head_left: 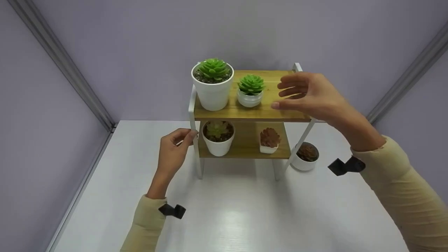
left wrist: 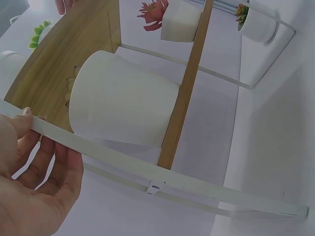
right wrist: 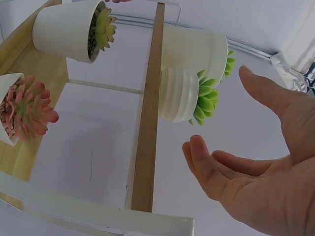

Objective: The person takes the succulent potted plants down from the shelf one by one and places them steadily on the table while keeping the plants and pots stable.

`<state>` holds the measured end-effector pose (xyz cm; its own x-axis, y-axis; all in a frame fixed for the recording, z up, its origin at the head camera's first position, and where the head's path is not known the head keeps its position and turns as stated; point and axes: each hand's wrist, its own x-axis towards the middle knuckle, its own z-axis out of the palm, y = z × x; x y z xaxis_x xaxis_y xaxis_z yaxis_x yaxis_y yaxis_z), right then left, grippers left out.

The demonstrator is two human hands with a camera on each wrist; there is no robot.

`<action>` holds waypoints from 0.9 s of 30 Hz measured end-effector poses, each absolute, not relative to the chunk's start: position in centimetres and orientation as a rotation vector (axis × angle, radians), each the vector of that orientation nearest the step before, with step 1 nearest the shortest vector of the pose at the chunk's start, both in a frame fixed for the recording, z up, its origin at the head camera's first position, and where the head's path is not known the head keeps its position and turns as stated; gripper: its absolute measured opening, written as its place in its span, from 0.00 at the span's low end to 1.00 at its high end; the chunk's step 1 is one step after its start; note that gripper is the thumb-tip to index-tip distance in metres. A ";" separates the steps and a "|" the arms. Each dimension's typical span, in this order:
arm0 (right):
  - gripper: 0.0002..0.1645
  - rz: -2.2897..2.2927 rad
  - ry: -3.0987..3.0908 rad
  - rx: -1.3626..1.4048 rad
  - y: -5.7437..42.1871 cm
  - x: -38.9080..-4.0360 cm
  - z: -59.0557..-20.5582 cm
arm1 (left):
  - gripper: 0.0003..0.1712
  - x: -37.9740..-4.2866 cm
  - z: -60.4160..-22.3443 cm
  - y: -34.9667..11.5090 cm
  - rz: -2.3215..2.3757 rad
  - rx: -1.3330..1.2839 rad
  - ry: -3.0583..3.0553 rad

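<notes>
A two-tier wooden plant shelf (head_left: 243, 113) with a white metal frame stands before me. My left hand (head_left: 175, 148) pinches its left front leg (left wrist: 118, 164), thumb on one side and fingers on the other. Over the right part of the top board, my right hand (head_left: 309, 94) is held with fingers apart and nothing between them. Nearest to it is a small ribbed white pot with a green succulent (head_left: 251, 87), which it does not touch. To the left of that pot stands a larger white pot with a green succulent (head_left: 213, 91).
On the lower board are a white pot with a pale green succulent (head_left: 219, 144) and a small white pot with a reddish succulent (head_left: 269, 141). Another potted succulent (head_left: 305, 161) stands on the white table (head_left: 231, 210), right of the shelf. Pale walls rise around.
</notes>
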<state>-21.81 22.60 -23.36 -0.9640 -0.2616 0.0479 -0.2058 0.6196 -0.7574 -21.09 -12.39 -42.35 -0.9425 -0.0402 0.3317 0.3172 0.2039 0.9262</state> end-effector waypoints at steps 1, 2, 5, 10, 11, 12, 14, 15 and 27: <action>0.46 -1.278 2.764 -0.403 22.4 -21.9 -23.4 | 0.12 -21.1 -42.4 -12.4 -1.799 -0.261 -2.198; 0.46 -1.283 2.756 -0.404 22.1 -22.0 -23.4 | 0.13 -21.0 -42.4 -12.4 -1.799 -0.260 -2.197; 0.44 -1.290 2.744 -0.417 21.5 -22.2 -23.6 | 0.13 -20.9 -42.3 -12.3 -1.794 -0.254 -2.198; 0.46 -1.275 2.743 -0.420 20.8 -22.8 -24.0 | 0.14 -20.7 -42.2 -12.4 -1.793 -0.255 -2.201; 0.46 -1.271 2.747 -0.415 20.6 -23.0 -24.1 | 0.14 -20.7 -42.2 -12.4 -1.793 -0.253 -2.203; 0.47 -1.270 2.750 -0.411 20.5 -23.1 -24.2 | 0.14 -20.7 -42.2 -12.4 -1.796 -0.255 -2.204; 0.47 -1.274 2.757 -0.397 20.2 -23.4 -24.4 | 0.14 -20.7 -42.2 -12.5 -1.804 -0.251 -2.205; 0.46 -1.282 2.758 -0.387 20.1 -23.6 -24.5 | 0.14 -20.6 -42.2 -12.5 -1.807 -0.249 -2.206; 0.52 -1.322 2.733 -0.350 18.2 -24.9 -25.4 | 0.13 -20.6 -42.3 -12.8 -1.816 -0.236 -2.197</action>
